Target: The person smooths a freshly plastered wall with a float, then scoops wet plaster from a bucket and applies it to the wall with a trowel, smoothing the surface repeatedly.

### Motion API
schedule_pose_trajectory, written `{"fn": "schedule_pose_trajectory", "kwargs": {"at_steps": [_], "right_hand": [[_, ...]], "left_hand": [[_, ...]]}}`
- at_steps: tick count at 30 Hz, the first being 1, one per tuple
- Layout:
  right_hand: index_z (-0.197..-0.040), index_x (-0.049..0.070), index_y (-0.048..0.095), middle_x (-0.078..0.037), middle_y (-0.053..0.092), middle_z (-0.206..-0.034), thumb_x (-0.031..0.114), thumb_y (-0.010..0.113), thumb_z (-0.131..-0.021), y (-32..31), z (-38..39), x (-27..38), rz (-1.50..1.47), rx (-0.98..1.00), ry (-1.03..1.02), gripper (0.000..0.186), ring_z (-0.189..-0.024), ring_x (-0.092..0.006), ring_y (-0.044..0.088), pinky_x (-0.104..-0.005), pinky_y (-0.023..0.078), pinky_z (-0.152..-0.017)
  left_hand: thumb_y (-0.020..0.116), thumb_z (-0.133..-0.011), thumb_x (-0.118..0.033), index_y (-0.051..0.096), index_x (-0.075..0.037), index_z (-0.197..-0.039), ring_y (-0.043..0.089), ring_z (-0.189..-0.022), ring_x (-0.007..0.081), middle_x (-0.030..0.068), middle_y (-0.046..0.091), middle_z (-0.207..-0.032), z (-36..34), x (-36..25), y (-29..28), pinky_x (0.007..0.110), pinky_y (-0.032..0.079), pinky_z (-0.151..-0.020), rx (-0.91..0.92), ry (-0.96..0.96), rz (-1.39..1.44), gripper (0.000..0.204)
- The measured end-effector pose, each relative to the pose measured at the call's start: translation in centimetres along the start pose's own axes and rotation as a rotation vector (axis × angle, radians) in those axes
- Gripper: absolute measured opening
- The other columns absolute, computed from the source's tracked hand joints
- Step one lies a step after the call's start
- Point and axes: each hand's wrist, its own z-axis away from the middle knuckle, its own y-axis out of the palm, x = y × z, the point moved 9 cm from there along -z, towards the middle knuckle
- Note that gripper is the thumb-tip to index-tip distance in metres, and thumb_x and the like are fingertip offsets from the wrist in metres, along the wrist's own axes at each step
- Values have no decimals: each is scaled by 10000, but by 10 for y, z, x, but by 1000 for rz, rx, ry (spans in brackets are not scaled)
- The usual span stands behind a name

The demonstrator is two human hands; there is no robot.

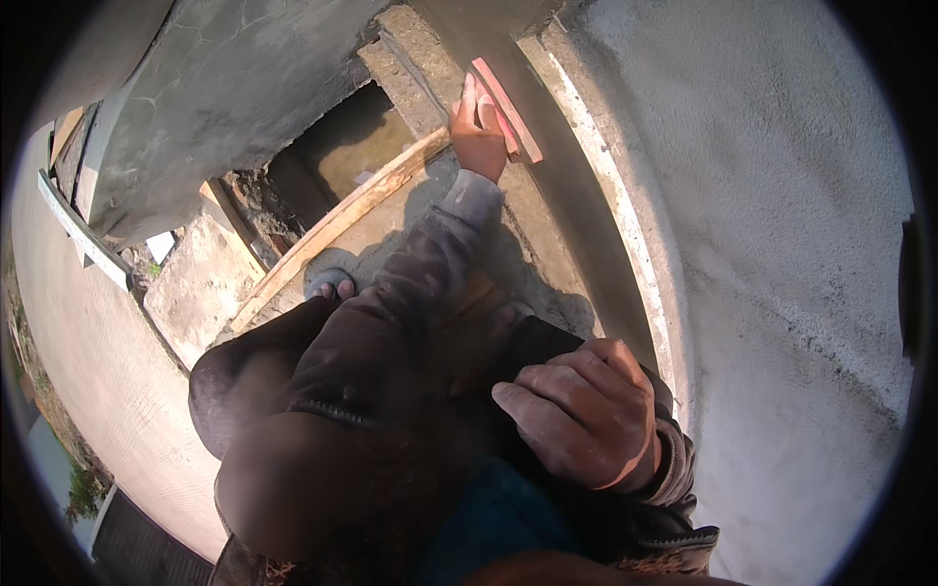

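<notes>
While gripping a pink float (507,110) in the left hand (479,151), with fingers (467,96) closed firmly around its near side, reaching well forward to the left edge of a dark, smooth strip (588,230). Holding the right hand (586,410) back near the body, fingers curled inward and palm hidden (cannot tell how far closed, or around what, if anything). Stretching the left arm past a wooden plank (342,220), slanting alongside a muddy-bottomed opening (357,151). Facing, on the right, a rough grey wall (782,244).
</notes>
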Motion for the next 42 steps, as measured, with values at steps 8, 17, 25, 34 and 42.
{"fn": "schedule_pose_trajectory", "kwargs": {"at_steps": [8,17,25,34,42], "right_hand": [[-952,68,743,-52,704,-798,56,777,-741,28,-42,15,-146,26,-170,214,-701,-179,673,-311,469,-657],[-827,12,701,-105,624,-706,77,756,-853,4,-44,23,-206,-61,37,90,-647,-222,611,-331,464,-613],[-896,20,710,-125,646,-775,4,734,-843,-1,-64,8,-206,-128,-35,61,-667,-271,632,-331,499,-611],[-1012,21,697,-134,630,-940,10,731,-865,-67,-181,98,-48,-457,-481,152,-847,-280,623,-368,517,-742],[-1162,63,651,-150,554,-1167,68,749,-851,-23,-256,182,-27,-570,-616,325,-1132,-342,561,-468,457,-974]], "left_hand": [[435,-1106,-208,414,43,-1471,570,-1237,216,177,581,-1348,71,-11,-92,364,451,-1050,-328,-6,259,443],[598,-975,-133,539,7,-1346,610,-941,188,106,606,-1101,56,-356,-88,337,519,-809,53,1127,387,401],[626,-1022,-332,438,53,-1438,651,-1055,269,185,607,-1208,60,-420,-216,377,542,-914,243,737,200,597],[498,-1090,-269,499,4,-1414,691,-1099,240,173,660,-1258,42,-439,-486,375,600,-902,-267,924,298,423],[431,-1087,-415,547,-113,-1446,677,-1157,329,210,692,-1239,-90,-563,-458,411,528,-1010,95,771,-979,483]]}}
